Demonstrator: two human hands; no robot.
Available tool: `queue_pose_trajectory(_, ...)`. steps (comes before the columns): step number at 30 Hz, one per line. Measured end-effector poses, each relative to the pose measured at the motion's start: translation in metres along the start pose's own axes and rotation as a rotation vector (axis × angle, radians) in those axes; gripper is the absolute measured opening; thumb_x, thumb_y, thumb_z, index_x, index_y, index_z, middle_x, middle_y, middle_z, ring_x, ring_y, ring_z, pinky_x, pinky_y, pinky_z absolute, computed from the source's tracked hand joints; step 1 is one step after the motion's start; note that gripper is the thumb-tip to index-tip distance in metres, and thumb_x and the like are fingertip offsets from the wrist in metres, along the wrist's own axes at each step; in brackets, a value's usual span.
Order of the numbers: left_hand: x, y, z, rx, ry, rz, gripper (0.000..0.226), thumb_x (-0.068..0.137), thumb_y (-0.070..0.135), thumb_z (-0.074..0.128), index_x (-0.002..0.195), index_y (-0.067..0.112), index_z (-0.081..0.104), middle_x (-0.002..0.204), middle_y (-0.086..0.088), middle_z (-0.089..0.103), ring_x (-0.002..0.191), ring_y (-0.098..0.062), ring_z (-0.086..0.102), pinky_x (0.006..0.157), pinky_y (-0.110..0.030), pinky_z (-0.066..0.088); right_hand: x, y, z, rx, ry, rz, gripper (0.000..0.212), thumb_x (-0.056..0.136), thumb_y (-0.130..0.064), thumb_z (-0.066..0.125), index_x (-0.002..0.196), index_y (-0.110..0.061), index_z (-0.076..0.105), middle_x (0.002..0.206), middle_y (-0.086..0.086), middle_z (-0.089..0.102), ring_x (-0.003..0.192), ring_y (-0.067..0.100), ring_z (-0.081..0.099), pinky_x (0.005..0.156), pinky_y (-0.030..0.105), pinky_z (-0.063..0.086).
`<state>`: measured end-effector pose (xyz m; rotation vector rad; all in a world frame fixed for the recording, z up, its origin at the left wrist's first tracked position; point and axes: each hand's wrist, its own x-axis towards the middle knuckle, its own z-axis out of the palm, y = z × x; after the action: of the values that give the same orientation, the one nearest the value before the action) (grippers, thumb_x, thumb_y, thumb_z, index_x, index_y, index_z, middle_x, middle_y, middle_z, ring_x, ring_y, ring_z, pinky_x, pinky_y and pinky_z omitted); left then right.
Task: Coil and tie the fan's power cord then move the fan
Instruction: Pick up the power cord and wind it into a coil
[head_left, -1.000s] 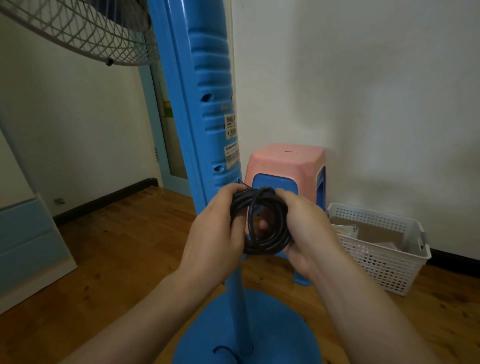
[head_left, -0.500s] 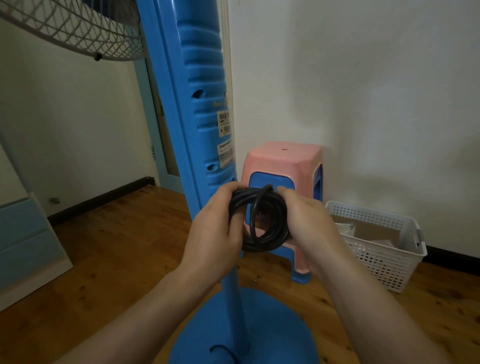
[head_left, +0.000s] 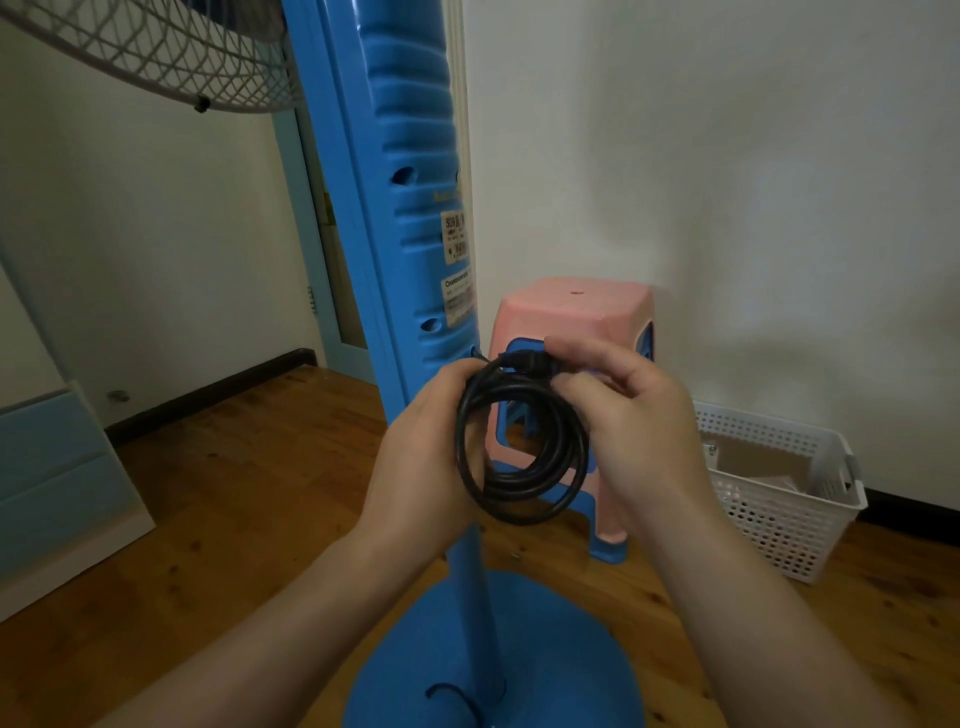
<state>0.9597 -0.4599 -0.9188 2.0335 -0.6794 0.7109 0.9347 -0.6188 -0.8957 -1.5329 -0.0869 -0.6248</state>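
Hands met in front of us around the black power cord. Our left hand was curled round the left side of the coil, clamping the loops together. Our right hand pinched the cord's free end at the top of the coil between thumb and fingers, with that end lying roughly sideways across the top. The coil hung upright, its open ring facing us, slightly taller than wide. It sat just in front of the blue fan pole, above the round fan base on the wooden floor.

We judged the coiling done and the tying only begun, since no knot or wrap showed across the loops. Moving the fan was left. A pink stool and a white basket stood behind, near the wall.
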Motion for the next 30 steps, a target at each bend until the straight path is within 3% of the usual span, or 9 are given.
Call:
queue_pose_trajectory(3, 0.0, -0.003, 0.002, -0.018, 0.03, -0.002, 0.023, 0.1, 0.032, 0.043, 0.113, 0.05, 0.047, 0.078, 0.013, 0.063, 0.071, -0.004, 0.065, 0.061, -0.015, 0.049, 0.0, -0.007, 0.002, -0.055, -0.016, -0.137, 0.031, 0.089, -0.006, 0.073, 0.095, -0.036, 0.079, 0.101, -0.003, 0.077, 0.09, 0.008, 0.075, 0.08, 0.027, 0.062)
queue_pose_trajectory(6, -0.001, -0.003, 0.001, -0.032, 0.031, 0.007, 0.025, 0.1, 0.026, 0.047, 0.115, 0.047, 0.048, 0.076, 0.01, 0.063, 0.068, -0.006, 0.066, 0.06, -0.016, 0.05, 0.002, -0.007, 0.002, -0.069, 0.001, -0.115, 0.025, 0.09, -0.01, 0.074, 0.093, -0.035, 0.079, 0.097, -0.004, 0.078, 0.087, 0.008, 0.075, 0.08, 0.028, 0.063)
queue_pose_trajectory(13, -0.001, 0.002, -0.002, -0.049, -0.003, 0.003, 0.022, 0.094, 0.043, 0.04, 0.112, 0.054, 0.046, 0.09, 0.029, 0.062, 0.083, 0.0, 0.064, 0.07, -0.013, 0.046, 0.001, 0.003, 0.002, -0.077, 0.012, 0.003, 0.013, 0.094, -0.028, 0.069, 0.092, -0.036, 0.078, 0.088, -0.023, 0.076, 0.085, -0.002, 0.072, 0.079, 0.024, 0.061)
queue_pose_trajectory(15, -0.003, 0.002, -0.001, -0.056, -0.005, 0.012, 0.023, 0.092, 0.049, 0.038, 0.113, 0.052, 0.046, 0.089, 0.027, 0.062, 0.083, 0.001, 0.064, 0.07, -0.013, 0.046, -0.001, 0.005, 0.003, -0.123, -0.006, 0.041, 0.021, 0.097, -0.035, 0.063, 0.084, -0.033, 0.08, 0.085, -0.016, 0.077, 0.083, 0.003, 0.071, 0.077, 0.029, 0.059)
queue_pose_trajectory(18, -0.003, 0.002, -0.002, -0.065, 0.007, 0.007, 0.026, 0.09, 0.05, 0.037, 0.114, 0.049, 0.047, 0.086, 0.023, 0.061, 0.082, -0.001, 0.064, 0.069, -0.015, 0.047, -0.003, 0.006, 0.007, -0.201, -0.026, 0.044, 0.04, 0.097, -0.046, 0.054, 0.093, -0.011, 0.074, 0.085, 0.01, 0.072, 0.085, 0.027, 0.067, 0.083, 0.052, 0.055)
queue_pose_trajectory(21, -0.003, 0.001, -0.001, -0.055, 0.016, 0.0, 0.023, 0.091, 0.049, 0.037, 0.112, 0.053, 0.046, 0.089, 0.023, 0.063, 0.082, -0.002, 0.065, 0.067, -0.016, 0.048, -0.003, 0.005, 0.006, -0.244, -0.083, 0.083, 0.065, 0.092, -0.06, 0.043, 0.098, 0.001, 0.065, 0.092, 0.019, 0.068, 0.087, 0.031, 0.063, 0.085, 0.055, 0.052)
queue_pose_trajectory(25, -0.001, 0.002, 0.005, -0.045, 0.004, -0.019, 0.025, 0.094, 0.034, 0.045, 0.115, 0.047, 0.048, 0.094, 0.024, 0.062, 0.085, -0.001, 0.062, 0.072, -0.018, 0.047, -0.003, 0.006, 0.0, -0.329, -0.167, 0.177, 0.069, 0.089, -0.075, 0.032, 0.088, -0.021, 0.075, 0.083, -0.004, 0.075, 0.075, 0.009, 0.066, 0.072, 0.035, 0.049)
queue_pose_trajectory(28, 0.0, 0.003, 0.006, -0.045, 0.0, 0.0, 0.027, 0.093, 0.034, 0.048, 0.119, 0.043, 0.049, 0.101, 0.022, 0.063, 0.09, 0.001, 0.062, 0.076, -0.018, 0.048, -0.005, 0.006, -0.003, -0.237, -0.283, 0.164, 0.059, 0.086, -0.082, 0.034, 0.097, -0.044, 0.077, 0.094, -0.019, 0.077, 0.09, -0.003, 0.069, 0.088, 0.03, 0.049)
queue_pose_trajectory(30, 0.0, 0.005, 0.005, -0.04, -0.006, 0.034, 0.029, 0.091, 0.04, 0.045, 0.119, 0.049, 0.046, 0.106, 0.022, 0.063, 0.098, 0.0, 0.063, 0.081, -0.021, 0.051, -0.006, 0.006, -0.005, -0.146, -0.337, 0.116, 0.052, 0.086, -0.078, 0.045, 0.103, -0.041, 0.078, 0.101, -0.017, 0.077, 0.099, 0.0, 0.07, 0.092, 0.03, 0.051)
